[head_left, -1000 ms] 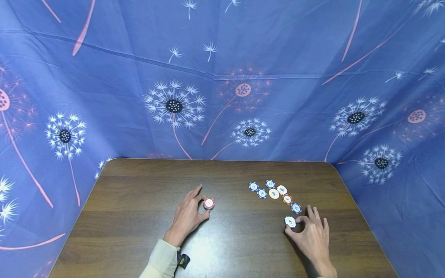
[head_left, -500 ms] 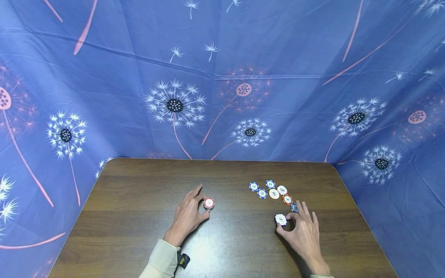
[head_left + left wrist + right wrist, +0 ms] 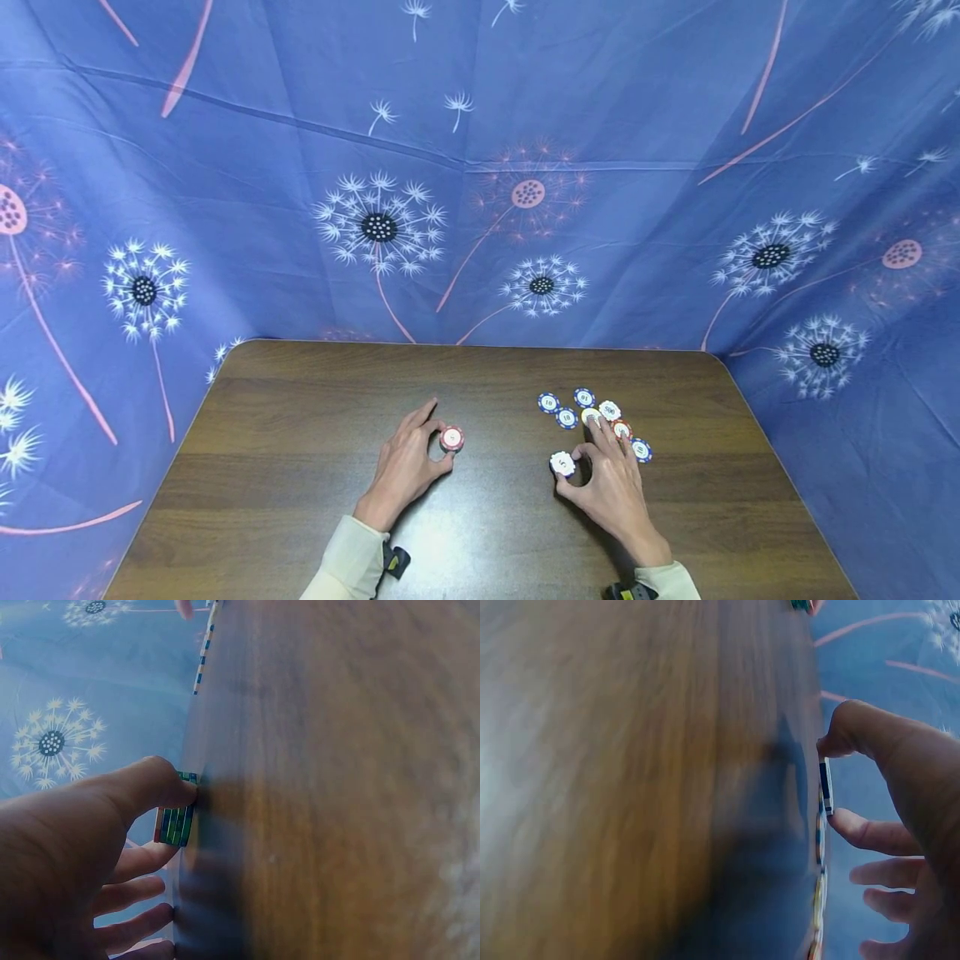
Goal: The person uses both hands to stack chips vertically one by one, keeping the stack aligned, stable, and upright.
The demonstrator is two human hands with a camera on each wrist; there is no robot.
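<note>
My left hand (image 3: 408, 458) pinches a short stack of poker chips (image 3: 452, 438) between thumb and index finger, left of the table's middle. The top chip is red and white; the left wrist view shows green edges on the stack (image 3: 176, 825) below it. To the right, my right hand (image 3: 611, 492) pinches a white-faced poker chip (image 3: 562, 464) by its rim. That chip looks raised off the wood in the right wrist view, its edge (image 3: 826, 784) dark and white. My right fingers partly cover a pale chip (image 3: 588, 414) and a red chip (image 3: 622, 428).
Several loose chips lie flat beyond the right hand, among them a blue chip (image 3: 548, 402), a white chip (image 3: 610, 410) and another blue chip (image 3: 641, 450). The wooden table (image 3: 315, 392) is enclosed by a blue dandelion-patterned cloth (image 3: 450, 208).
My right hand has moved left with the white chip, from beside the right-hand blue chip to nearer the table's middle. My left hand stays still on its stack.
</note>
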